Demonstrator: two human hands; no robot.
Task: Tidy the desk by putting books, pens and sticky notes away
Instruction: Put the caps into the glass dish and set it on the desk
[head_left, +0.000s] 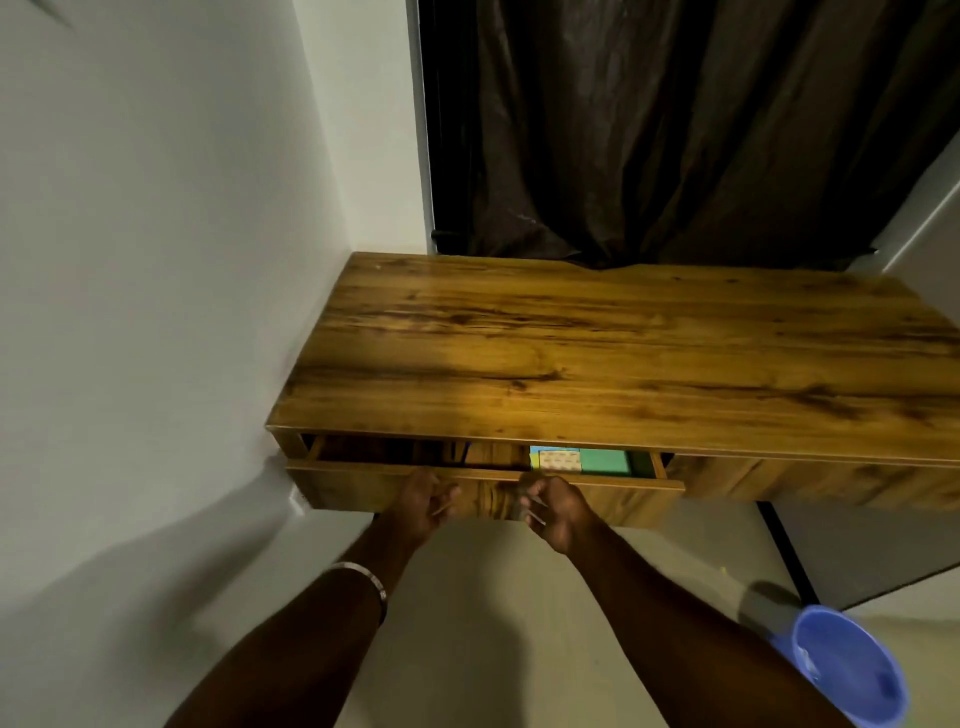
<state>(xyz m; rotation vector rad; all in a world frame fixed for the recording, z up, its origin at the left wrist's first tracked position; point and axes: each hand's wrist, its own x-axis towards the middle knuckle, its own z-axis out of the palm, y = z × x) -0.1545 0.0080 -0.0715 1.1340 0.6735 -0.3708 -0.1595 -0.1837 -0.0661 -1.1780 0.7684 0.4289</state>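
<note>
The wooden desk (597, 353) stands against the white wall, its top bare. Its left drawer (363, 486) is pulled out a little. Inside the gap I see coloured sticky-note pads (582, 460), green, yellow and blue, and a dark object further left. My left hand (423, 506) and my right hand (553, 512) both rest against the drawer's front panel near its middle, fingers curled at the panel. Whether the fingers grip the panel's lower edge is hidden.
A dark curtain (675, 130) hangs behind the desk. A blue plastic bucket (847, 670) sits on the floor at the lower right. A black desk leg (779, 545) runs down under the right side. The white wall (156, 260) closes the left.
</note>
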